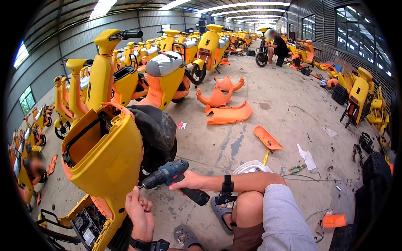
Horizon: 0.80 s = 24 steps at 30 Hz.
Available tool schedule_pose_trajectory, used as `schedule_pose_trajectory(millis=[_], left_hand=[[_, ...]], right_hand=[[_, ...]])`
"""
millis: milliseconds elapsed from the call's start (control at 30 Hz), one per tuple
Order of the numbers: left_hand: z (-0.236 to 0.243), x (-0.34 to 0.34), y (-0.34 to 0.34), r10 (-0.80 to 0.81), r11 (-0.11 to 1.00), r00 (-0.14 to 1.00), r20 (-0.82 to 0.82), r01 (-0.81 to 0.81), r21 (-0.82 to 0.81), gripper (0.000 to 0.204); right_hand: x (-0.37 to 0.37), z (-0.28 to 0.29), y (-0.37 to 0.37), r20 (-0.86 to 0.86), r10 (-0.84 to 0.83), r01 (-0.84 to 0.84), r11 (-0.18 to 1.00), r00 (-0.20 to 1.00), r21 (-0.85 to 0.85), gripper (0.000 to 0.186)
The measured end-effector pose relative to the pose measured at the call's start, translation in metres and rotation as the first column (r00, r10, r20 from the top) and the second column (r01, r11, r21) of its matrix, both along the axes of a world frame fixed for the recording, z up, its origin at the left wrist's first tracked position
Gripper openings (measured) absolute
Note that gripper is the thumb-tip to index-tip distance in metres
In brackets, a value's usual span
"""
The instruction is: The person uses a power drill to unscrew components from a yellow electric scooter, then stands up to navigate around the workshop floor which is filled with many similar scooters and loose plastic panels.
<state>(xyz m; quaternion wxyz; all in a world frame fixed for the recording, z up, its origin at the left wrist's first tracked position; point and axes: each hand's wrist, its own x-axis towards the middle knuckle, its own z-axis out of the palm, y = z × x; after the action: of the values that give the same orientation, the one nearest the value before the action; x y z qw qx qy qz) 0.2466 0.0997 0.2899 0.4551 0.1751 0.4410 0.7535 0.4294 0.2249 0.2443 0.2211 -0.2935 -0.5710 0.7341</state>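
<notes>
My right hand (188,180) grips a dark blue and black cordless drill (171,170) by its handle, the bit pointing left. At the tip of the bit, the thumb and fingers of my left hand (140,211) are curled closed. Whatever they pinch is too small to make out. Both hands are beside the yellow body (106,163) of a partly stripped electric scooter, whose upper compartment (90,136) gapes without a seat. Lower down, wiring and electronic parts (90,232) lie exposed. A dusty black cover (153,131) sits just beyond the body.
Rows of yellow scooters (167,77) line the left. Orange panels (230,113), an orange tray-shaped piece (268,139), pliers (298,168) and a white scrap (306,157) lie on the concrete. Black crates (377,175) stand right. A person (278,46) crouches far off; another person (35,165) is at left.
</notes>
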Motion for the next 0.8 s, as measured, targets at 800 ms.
schedule_pose_trajectory(millis=[800], left_hand=[[0.012, 0.002, 0.001, 0.122, 0.992, 0.992, -0.035, -0.121, 0.022, 0.021]], right_hand=[[0.005, 0.008, -0.002, -0.063, -0.062, 0.068, 0.992, 0.996, 0.103, 0.043]])
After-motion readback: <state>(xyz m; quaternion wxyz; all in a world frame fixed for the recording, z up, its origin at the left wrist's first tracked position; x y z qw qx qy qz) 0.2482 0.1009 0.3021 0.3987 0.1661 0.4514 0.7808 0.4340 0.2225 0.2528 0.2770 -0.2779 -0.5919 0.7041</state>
